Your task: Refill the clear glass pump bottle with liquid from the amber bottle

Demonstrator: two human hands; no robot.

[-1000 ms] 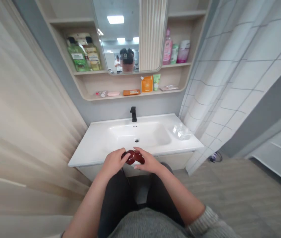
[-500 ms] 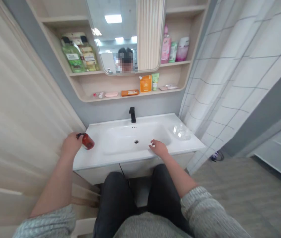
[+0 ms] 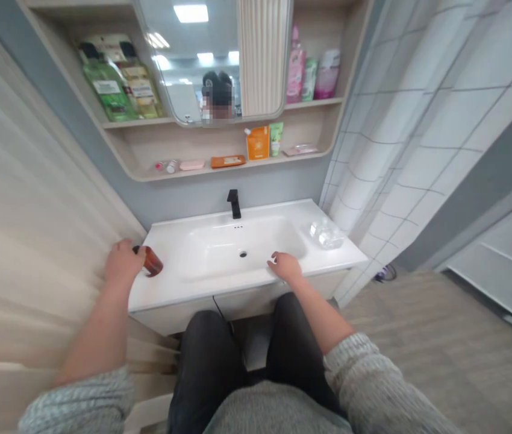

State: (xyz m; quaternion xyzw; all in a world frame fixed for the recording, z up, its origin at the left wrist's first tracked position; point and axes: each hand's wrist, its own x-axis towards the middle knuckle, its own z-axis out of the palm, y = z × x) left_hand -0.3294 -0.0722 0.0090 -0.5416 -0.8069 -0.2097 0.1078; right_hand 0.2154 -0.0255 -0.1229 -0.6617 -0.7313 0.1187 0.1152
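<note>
My left hand (image 3: pixel 123 264) is at the left end of the white counter, with its fingers curled around the black top of a reddish-brown bottle (image 3: pixel 153 263). The bottle leans to the left in the view, and its base is on or just above the counter; I cannot tell which. Part of its top is hidden by the hand. My right hand (image 3: pixel 285 266) hovers over the front rim of the white sink (image 3: pixel 211 256), empty, its fingers loosely bent and apart. Behind the basin stands a black faucet (image 3: pixel 234 204).
Clear plastic or glass containers (image 3: pixel 327 234) sit on the counter's right end. Above hangs a mirror cabinet holding green (image 3: pixel 110 90) and pink bottles (image 3: pixel 296 72), an orange pouch (image 3: pixel 257 143) and small items. A beige curtain (image 3: pixel 34 211) borders the left, a white checked curtain (image 3: pixel 373 150) the right.
The view has shifted slightly, moving the scene left. My left hand and the bottle have come slightly nearer the front of the counter. My right hand stays over the sink's front rim.
</note>
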